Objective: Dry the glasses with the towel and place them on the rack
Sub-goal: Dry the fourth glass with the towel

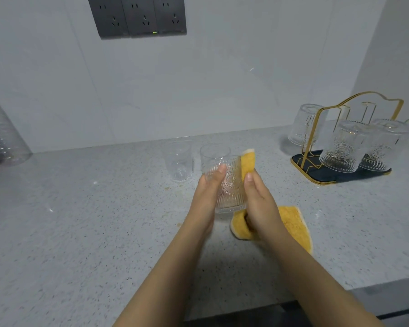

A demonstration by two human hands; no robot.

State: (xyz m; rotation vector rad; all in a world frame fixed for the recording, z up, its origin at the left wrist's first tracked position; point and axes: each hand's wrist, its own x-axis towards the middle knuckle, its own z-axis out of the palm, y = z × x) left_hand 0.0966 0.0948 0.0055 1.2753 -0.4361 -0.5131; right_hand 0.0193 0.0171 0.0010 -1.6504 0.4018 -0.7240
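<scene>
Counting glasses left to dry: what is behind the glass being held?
Behind the held glass, one upright glass stands on the countertop. The held glass covers part of the counter behind it.

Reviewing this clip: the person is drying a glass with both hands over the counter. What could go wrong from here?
1. The held glass is off the counter between the left hand and the right hand with the yellow towel; if wet, it might slip.
2. Another glass stands just behind it and could get knocked.
3. The rack already carries three upturned glasses, so placing another risks a clink.

Both hands raised together, left hand [208, 197] curled, right hand [260, 204] gripping
</scene>
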